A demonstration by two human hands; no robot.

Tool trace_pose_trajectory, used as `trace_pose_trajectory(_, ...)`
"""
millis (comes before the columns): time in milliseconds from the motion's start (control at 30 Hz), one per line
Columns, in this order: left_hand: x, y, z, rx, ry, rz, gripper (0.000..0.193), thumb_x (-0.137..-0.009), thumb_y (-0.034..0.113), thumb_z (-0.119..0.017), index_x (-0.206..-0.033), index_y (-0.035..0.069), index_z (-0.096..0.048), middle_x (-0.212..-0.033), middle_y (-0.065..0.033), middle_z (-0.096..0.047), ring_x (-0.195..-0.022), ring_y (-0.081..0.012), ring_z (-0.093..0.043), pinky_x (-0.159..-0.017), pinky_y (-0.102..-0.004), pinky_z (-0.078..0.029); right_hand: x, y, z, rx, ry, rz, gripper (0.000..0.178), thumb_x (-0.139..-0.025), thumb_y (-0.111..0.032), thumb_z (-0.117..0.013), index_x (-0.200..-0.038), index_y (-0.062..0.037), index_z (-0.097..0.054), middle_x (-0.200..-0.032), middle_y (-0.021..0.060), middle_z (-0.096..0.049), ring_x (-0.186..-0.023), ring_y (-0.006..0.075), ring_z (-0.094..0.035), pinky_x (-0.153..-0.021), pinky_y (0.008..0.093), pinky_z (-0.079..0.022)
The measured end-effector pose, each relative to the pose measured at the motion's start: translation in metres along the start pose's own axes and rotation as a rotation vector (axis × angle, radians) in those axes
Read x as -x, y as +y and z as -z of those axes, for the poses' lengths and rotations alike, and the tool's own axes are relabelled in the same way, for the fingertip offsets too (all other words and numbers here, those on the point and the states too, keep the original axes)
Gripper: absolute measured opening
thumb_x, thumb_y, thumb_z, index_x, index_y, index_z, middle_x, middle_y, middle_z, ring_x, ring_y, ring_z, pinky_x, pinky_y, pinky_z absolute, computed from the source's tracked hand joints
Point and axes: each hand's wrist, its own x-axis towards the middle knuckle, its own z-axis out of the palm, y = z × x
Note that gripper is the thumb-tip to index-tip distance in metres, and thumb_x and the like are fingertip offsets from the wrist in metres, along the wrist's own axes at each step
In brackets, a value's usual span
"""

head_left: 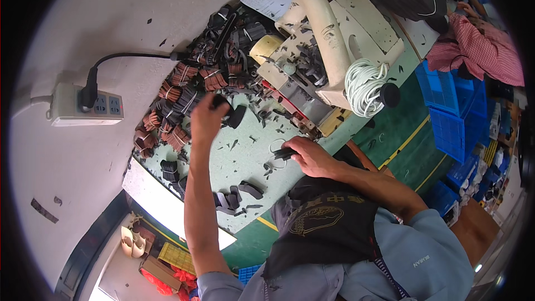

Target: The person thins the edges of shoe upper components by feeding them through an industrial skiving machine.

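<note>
My left hand [206,116] is raised over the worktable's left part, its fingers closed on a dark strip piece; part of the grip is hidden. Right beside its fingers is a short black curved piece [237,117]. Close to my apron, at the table's near edge, my right hand [312,157] pinches a small stack of black strips [285,154]. A thin pale ring [275,146] shows next to that stack. Several loose dark grey curved pieces [225,200] lie on the tabletop [209,164] between my arms.
Banded brown and black bundles [177,136] pile up along the wall. A beige machine [329,39] with a thick curved pipe and coiled white cord [365,86] stands at the far side. A power strip [86,106] hangs on the wall. Blue crates [448,134] stand right; another person's pink sleeve [479,47] shows beyond.
</note>
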Motion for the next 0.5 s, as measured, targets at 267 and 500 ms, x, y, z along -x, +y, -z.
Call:
trace_pose_trajectory(267,0.050,-0.012,-0.055,-0.416,0.072,-0.216,0.038,-0.078,0.004,-0.065,-0.115,0.006,-0.057,-0.101,-0.0149,-0.055,-0.098,-0.0367,-0.056,-0.081,-0.0445,-0.049,0.006,-0.023,0.018,-0.409,-0.160,-0.288,0.034,-0.082,-0.007,-0.061,-0.115,-0.0015,-0.052,-0.110,0.0161,-0.061,-0.106,0.0275,-0.059,-0.090,0.0357,-0.045)
trace_pose_trajectory(500,0.129,0.019,-0.063,-0.175,0.173,-0.241,0.048,-0.079,0.011,-0.069,-0.125,0.007,-0.056,-0.118,-0.0145,-0.056,-0.106,-0.0344,-0.053,-0.091,-0.0400,-0.045,0.027,-0.049,0.062,-0.334,-0.397,-0.299,0.036,-0.082,-0.014,-0.065,-0.115,-0.0009,-0.058,-0.096,0.0112,-0.066,-0.087,0.0202,-0.063,-0.078,0.0321,-0.048)
